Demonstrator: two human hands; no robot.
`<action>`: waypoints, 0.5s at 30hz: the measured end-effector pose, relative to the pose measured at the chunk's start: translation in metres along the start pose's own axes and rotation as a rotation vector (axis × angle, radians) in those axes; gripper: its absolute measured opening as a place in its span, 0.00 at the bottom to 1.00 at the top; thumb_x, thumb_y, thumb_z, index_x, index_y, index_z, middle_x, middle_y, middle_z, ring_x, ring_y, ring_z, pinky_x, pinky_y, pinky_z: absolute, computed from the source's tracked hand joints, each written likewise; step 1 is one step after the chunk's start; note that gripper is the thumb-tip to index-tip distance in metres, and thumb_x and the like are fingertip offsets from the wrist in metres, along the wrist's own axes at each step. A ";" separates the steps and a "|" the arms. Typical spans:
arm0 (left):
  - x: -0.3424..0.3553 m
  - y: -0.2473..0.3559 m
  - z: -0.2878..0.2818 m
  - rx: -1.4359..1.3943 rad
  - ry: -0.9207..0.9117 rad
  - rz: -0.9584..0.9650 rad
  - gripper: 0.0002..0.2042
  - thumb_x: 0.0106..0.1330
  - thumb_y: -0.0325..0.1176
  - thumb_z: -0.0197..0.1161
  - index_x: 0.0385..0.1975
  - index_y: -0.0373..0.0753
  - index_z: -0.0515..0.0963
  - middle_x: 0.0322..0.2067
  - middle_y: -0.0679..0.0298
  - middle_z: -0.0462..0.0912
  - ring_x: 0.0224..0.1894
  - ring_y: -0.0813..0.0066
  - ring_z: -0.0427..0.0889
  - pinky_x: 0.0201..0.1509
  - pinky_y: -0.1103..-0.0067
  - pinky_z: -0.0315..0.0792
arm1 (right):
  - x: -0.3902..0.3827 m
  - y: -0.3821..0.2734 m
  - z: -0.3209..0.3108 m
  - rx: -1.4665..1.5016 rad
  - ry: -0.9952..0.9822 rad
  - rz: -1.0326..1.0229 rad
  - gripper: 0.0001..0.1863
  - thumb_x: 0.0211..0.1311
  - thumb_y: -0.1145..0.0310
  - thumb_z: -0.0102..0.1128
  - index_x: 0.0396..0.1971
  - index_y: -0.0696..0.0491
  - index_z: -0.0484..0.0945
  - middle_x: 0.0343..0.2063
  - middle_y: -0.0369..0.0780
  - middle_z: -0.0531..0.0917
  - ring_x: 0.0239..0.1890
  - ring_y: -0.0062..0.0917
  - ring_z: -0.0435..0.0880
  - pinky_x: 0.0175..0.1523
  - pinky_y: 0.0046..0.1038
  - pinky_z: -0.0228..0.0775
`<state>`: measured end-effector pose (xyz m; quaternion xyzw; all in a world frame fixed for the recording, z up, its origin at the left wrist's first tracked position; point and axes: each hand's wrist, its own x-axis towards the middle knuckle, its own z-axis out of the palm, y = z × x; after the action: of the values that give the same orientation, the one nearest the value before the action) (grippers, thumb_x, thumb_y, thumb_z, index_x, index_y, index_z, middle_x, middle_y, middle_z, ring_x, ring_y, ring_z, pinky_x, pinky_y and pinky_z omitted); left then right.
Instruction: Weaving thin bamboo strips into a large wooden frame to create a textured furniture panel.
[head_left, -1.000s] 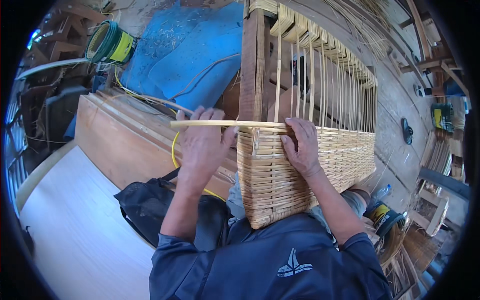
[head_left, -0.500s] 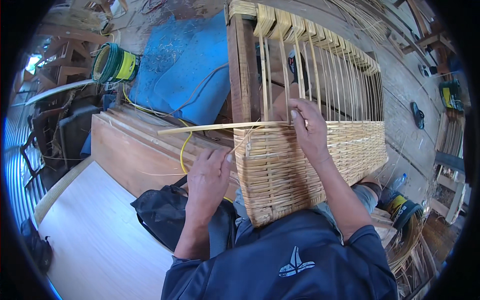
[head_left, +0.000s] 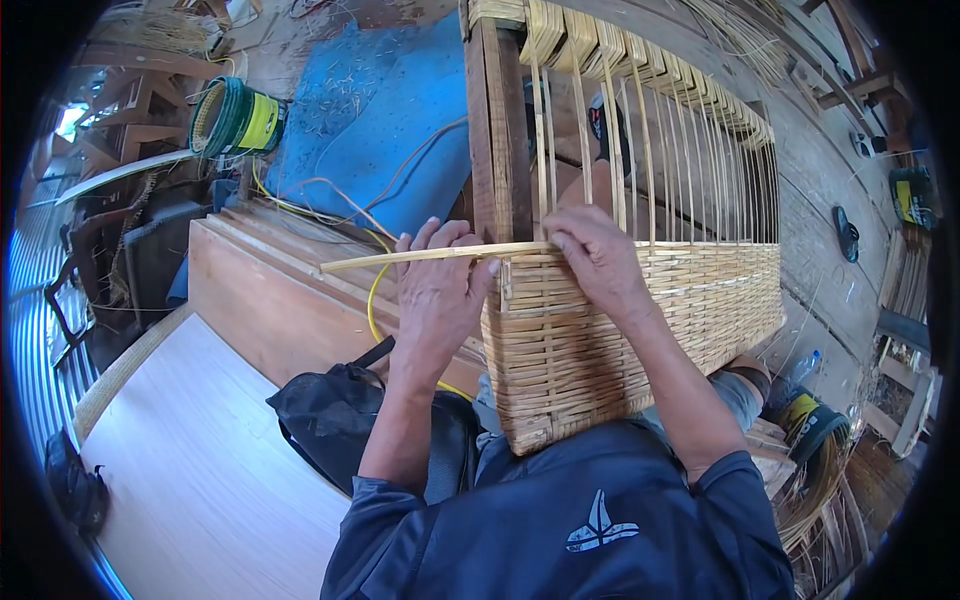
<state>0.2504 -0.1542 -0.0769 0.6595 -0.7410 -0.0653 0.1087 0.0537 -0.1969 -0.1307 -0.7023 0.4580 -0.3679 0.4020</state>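
Note:
A woven rattan panel [head_left: 590, 330] on a wooden frame leans against my lap, with upright rattan strands [head_left: 690, 170] above its woven part. A pale rattan strip [head_left: 350, 263] lies along the top of the weave and sticks out past the left corner. My right hand [head_left: 600, 260] pinches this strip at the top edge of the weave, its fingertips partly hidden. At the left corner, my left hand [head_left: 438, 285] is under the strip with its fingers stretched out. Its thumb stands apart, by the wooden post [head_left: 490, 130].
Stacked boards [head_left: 260, 290] and a pale panel [head_left: 200, 450] lie to the left, beside a black bag [head_left: 330, 410]. Farther back are a blue sheet [head_left: 370, 100] and a green bucket [head_left: 225, 120]. Another bucket [head_left: 815, 425] with rattan strands stands at the right.
My left hand has moved up and right, from below the strip to the corner of the panel. My right hand has shifted slightly left and down along the woven edge.

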 end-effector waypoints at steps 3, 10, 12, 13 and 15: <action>0.001 -0.016 0.016 -0.166 -0.044 0.008 0.13 0.59 0.39 0.58 0.40 0.39 0.74 0.46 0.59 0.74 0.54 0.58 0.68 0.60 0.61 0.55 | 0.000 0.011 -0.003 0.263 0.106 0.145 0.08 0.59 0.77 0.55 0.39 0.57 0.78 0.35 0.37 0.78 0.39 0.21 0.76 0.47 0.19 0.67; 0.005 -0.016 0.025 -0.501 0.008 -0.021 0.10 0.61 0.36 0.56 0.36 0.37 0.72 0.46 0.55 0.73 0.50 0.56 0.70 0.56 0.64 0.60 | 0.000 0.013 -0.003 0.314 0.096 0.179 0.09 0.60 0.78 0.54 0.40 0.58 0.78 0.33 0.35 0.77 0.37 0.17 0.74 0.44 0.16 0.65; 0.004 -0.012 0.026 -0.378 0.064 0.050 0.11 0.61 0.36 0.55 0.37 0.36 0.72 0.46 0.54 0.73 0.49 0.56 0.71 0.55 0.65 0.61 | 0.000 0.012 -0.003 0.293 0.096 0.188 0.09 0.60 0.77 0.54 0.40 0.58 0.78 0.33 0.35 0.77 0.37 0.17 0.74 0.43 0.16 0.65; 0.004 -0.012 0.029 -0.481 0.040 -0.026 0.11 0.63 0.36 0.54 0.38 0.36 0.73 0.45 0.55 0.74 0.48 0.57 0.71 0.54 0.66 0.62 | 0.000 0.012 -0.002 0.276 0.089 0.192 0.09 0.60 0.77 0.54 0.40 0.58 0.78 0.33 0.35 0.77 0.37 0.17 0.74 0.43 0.16 0.65; 0.004 -0.011 0.033 -0.585 0.008 -0.099 0.12 0.64 0.37 0.52 0.39 0.35 0.73 0.44 0.56 0.75 0.48 0.58 0.72 0.53 0.66 0.63 | 0.001 0.012 -0.002 0.286 0.096 0.202 0.08 0.60 0.77 0.55 0.39 0.57 0.78 0.33 0.35 0.78 0.37 0.17 0.75 0.43 0.16 0.66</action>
<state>0.2525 -0.1611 -0.1113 0.6358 -0.6571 -0.2788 0.2937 0.0479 -0.2010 -0.1410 -0.5701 0.4876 -0.4203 0.5105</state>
